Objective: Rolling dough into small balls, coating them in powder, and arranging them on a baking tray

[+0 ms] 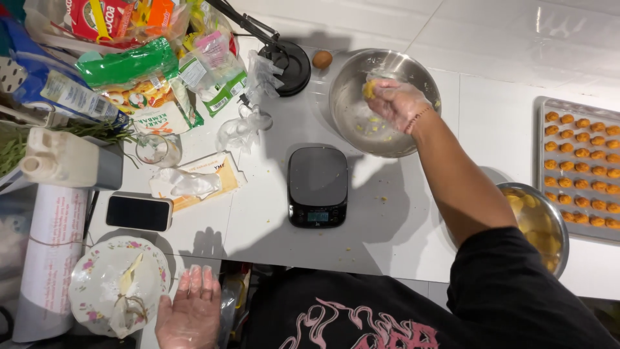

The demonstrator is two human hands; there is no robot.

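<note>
My right hand [397, 102], in a thin clear glove, reaches into a large steel mixing bowl [345, 84] and pinches a lump of yellow dough [369, 88] against the bowl's inside. Bits of dough stick to the bowl's bottom. My left hand [189, 315], also gloved, rests flat and open at the table's near edge, beside a floral plate [97, 274]. A black digital kitchen scale [317, 185] stands between the two hands, nothing on it.
A baking tray [544, 139] with several small orange dough balls lies at right, next to a second steel bowl [560, 223] of yellow dough. A phone [139, 211], a glass [157, 150], a brown egg [321, 59], food packets and a white jug crowd the left.
</note>
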